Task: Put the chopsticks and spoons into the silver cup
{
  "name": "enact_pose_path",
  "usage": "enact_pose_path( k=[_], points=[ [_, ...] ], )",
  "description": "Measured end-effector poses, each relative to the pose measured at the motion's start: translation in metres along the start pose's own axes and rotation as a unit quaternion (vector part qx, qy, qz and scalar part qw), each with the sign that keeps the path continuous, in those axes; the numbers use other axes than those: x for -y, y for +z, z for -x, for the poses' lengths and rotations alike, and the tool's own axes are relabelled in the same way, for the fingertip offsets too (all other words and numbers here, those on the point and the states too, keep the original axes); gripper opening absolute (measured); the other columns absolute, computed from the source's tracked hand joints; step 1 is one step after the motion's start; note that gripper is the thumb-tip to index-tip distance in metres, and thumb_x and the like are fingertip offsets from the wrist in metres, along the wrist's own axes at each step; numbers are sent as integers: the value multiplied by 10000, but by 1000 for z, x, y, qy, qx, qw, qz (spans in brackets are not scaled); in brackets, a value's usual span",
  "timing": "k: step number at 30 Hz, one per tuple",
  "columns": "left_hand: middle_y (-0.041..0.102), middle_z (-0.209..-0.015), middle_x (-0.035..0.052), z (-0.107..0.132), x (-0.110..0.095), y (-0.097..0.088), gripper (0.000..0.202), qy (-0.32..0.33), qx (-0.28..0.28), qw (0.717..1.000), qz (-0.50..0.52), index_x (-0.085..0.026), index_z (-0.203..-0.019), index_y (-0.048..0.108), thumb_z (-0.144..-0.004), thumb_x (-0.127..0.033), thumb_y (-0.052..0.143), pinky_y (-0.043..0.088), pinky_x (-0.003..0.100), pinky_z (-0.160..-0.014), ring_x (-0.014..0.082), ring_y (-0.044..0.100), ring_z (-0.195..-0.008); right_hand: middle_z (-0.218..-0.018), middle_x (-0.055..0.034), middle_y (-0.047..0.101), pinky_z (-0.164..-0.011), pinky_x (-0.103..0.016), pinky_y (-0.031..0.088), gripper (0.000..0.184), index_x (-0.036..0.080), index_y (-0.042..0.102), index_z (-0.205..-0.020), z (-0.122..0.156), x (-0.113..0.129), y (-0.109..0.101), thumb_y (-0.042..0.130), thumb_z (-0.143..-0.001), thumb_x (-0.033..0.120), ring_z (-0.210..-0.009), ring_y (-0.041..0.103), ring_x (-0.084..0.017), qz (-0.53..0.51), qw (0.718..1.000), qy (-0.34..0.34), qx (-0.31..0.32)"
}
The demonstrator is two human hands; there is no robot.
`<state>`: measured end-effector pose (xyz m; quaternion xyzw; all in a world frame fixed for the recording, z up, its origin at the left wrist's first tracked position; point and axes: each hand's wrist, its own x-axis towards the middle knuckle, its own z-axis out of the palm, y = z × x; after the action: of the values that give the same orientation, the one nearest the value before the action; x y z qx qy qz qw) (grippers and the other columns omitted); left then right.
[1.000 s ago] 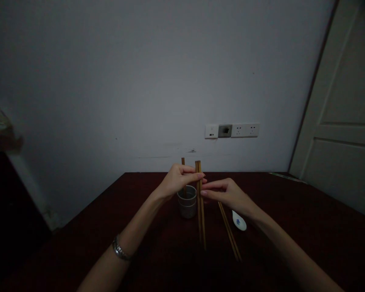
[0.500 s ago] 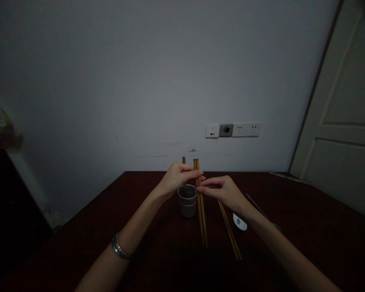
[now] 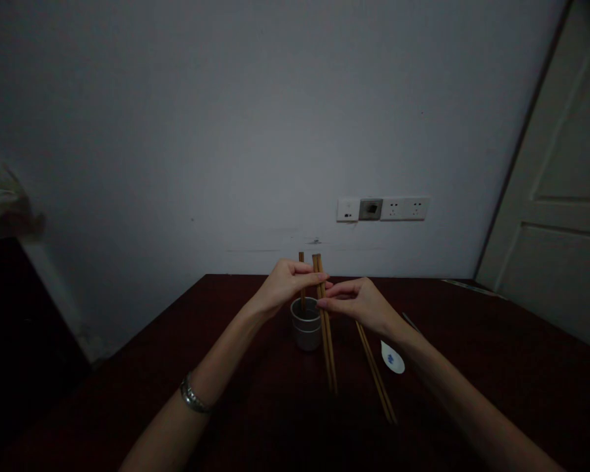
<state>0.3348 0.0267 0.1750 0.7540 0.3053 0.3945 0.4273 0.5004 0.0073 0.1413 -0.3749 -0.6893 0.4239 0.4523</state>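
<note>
Two chopsticks [image 3: 324,328] partly hidden by left hand [image 3: 285,285], tips lost in dimness.

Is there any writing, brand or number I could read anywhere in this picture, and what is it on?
None can be read.
Wall sockets: only plug holes and a dark panel, no legible label.
White spoon: a blue mark, too small and blurred to tell if it is writing.
Grey cup, chopsticks, bracelet: no text visible.

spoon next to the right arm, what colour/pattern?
The spoon is white with a small blue mark in its bowl; head view.
</note>
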Motion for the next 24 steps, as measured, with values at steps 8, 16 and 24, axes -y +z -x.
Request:
enact_pose_path(
  k=[8,16,24],
  points=[
    [670,-868,100,-14,-12,-12,253,39,-25,999,26,-130,-869,677,-700,-306,609,432,318,-779,163,599,-802,-708,-36,682,-663,-328,494,188,164,693,-722,-19,17,-11,674,-632,328,-653,619,-160,55,997,-44,-32],
    [664,-846,102,-57,-23,-37,317,113,-106,987,29,-86,-916,643,-655,-266,645,454,350,-781,159,605,-784,-709,-62,683,-680,-341,527,259,123,696,-759,-65,35,-24,696,-600,328,-657,629,-168,4,995,-96,-38],
    [653,-904,123,-89,-23,-60,401,129,-78,989,-3,-100,-1064,563,-693,-240,622,451,352,-764,168,605,-824,-663,-61,676,-668,-322,537,274,104,683,-702,-105,4,-22,750,-526,303,-627,630,-163,-68,992,-81,-71]
  ],
)
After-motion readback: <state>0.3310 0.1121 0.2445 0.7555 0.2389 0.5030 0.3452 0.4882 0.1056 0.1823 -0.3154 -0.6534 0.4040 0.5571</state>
